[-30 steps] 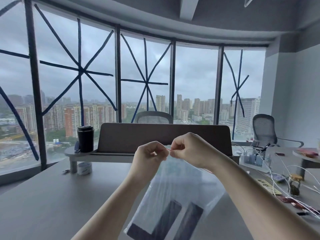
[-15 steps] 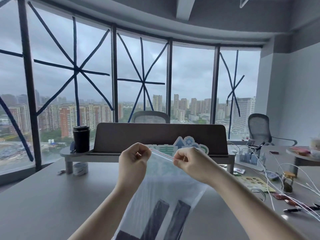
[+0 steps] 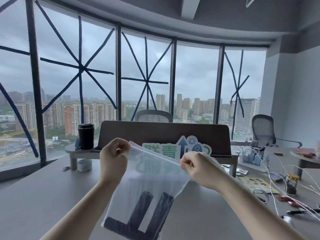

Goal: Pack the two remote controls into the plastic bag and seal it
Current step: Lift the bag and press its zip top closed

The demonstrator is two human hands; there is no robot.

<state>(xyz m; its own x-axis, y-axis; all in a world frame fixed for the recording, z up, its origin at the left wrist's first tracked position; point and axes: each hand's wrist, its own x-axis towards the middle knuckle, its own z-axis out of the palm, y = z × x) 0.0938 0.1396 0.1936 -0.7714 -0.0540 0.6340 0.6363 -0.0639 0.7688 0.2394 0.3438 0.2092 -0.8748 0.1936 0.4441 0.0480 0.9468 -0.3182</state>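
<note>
A clear plastic bag (image 3: 152, 172) with a red zip strip along its top hangs in the air in front of me. Two dark remote controls stand inside it, one (image 3: 140, 210) on the left and one (image 3: 160, 212) on the right, reaching down to the bag's bottom. My left hand (image 3: 114, 156) pinches the left end of the zip strip. Further right and a little lower, my right hand (image 3: 194, 165) pinches the same strip. The strip runs taut between my two hands.
A grey desk (image 3: 43, 196) lies below the bag. A dark monitor riser (image 3: 164, 134) with a black cup (image 3: 86, 135) and a green sign stands behind. A tape roll (image 3: 84, 165) sits under it. Cables, a small jar (image 3: 291, 183) and papers clutter the right side.
My hands have slid apart along the zip strip, the right one moving right and down. The bag has spread wider and both remotes show more fully.
</note>
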